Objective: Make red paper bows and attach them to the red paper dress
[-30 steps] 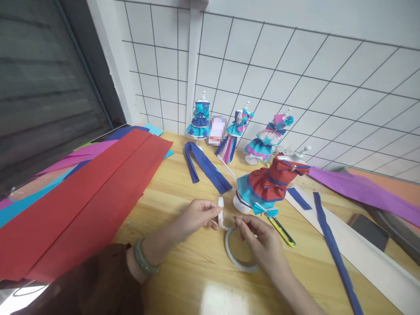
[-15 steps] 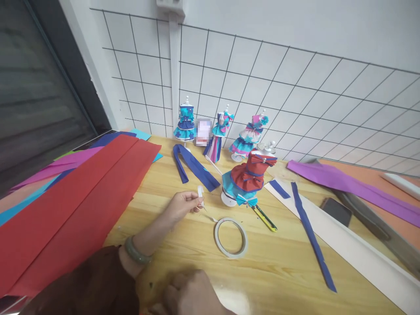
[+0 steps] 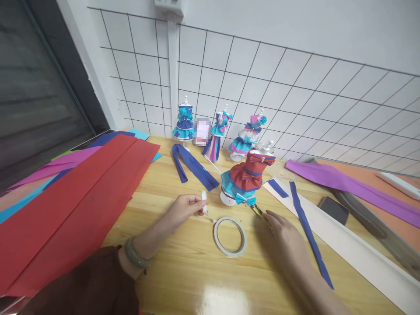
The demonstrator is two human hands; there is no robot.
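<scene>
My left hand (image 3: 188,206) pinches a short white strip of tape (image 3: 204,202) between thumb and fingers, above the table. Just to its right lies a roll of double-sided tape (image 3: 215,238), flat, with a small loose end. My right hand (image 3: 284,229) closes its fingers over a yellow and black utility knife (image 3: 258,211), which is still low at the tabletop; the hand covers its rear part. Close behind these stands a small dress form (image 3: 251,173) in a red and turquoise paper dress with bows.
Three more dressed mini forms (image 3: 184,124) stand along the wall grid (image 3: 193,57). Blue strips (image 3: 197,168) lie on the wooden table (image 3: 183,271). Red sheets (image 3: 85,192) cover the left side. At right are a white strip (image 3: 348,245), a phone (image 3: 334,210) and a purple sheet (image 3: 348,188).
My right hand has moved from the front edge up and right onto the utility knife. The tape strip in my left hand now stands more upright.
</scene>
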